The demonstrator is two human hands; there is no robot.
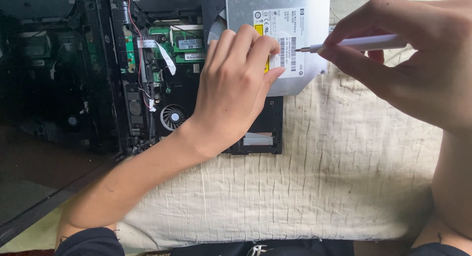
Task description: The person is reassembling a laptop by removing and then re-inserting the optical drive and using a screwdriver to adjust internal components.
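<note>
My left hand (235, 89) lies flat on a silver optical drive (300, 20), fingertips pressing its labelled top, where it sticks out of the opened black laptop base (172, 89). My right hand (418, 59) grips a white screwdriver (364, 43) like a pen, its metal tip hovering just over the drive's white label near the right edge. Green circuit boards, a red wire, a white ribbon cable and a round fan (173, 117) show inside the laptop.
The laptop's dark screen lid (49, 89) lies open to the left. Everything rests on a cream wrinkled cloth (344, 177). My knees and dark clothing edge the bottom of the view.
</note>
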